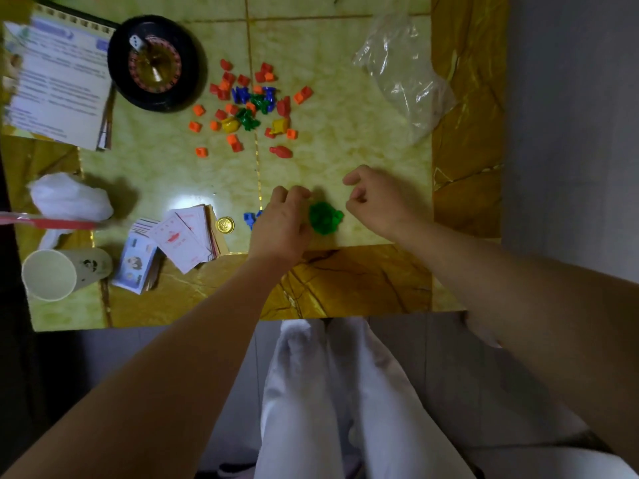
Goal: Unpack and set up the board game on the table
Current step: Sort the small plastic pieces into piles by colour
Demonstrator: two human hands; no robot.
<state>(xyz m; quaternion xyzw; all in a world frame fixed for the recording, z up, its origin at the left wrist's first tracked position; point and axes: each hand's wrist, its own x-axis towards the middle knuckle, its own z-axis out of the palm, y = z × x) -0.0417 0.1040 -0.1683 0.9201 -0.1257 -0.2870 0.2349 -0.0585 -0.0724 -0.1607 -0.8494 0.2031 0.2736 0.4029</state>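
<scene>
While mixed pieces lie loose, step: sorting tokens by colour, by my read of the layout.
Green pile: small heap of green plastic tokens (325,218) near the front edge of the green marbled desk (345,98), between both grips.
Left grip (283,216): fingers curled down, touching the heap; cannot tell if it pinches a token.
Right grip (377,202): loosely curled beside the heap, nothing visible in it.
Unsorted: scattered red, orange, blue, green and yellow plastic tokens (252,102), farther out.
Next: likely reach out, pinch the remaining greens singly, add to the heap.
</scene>
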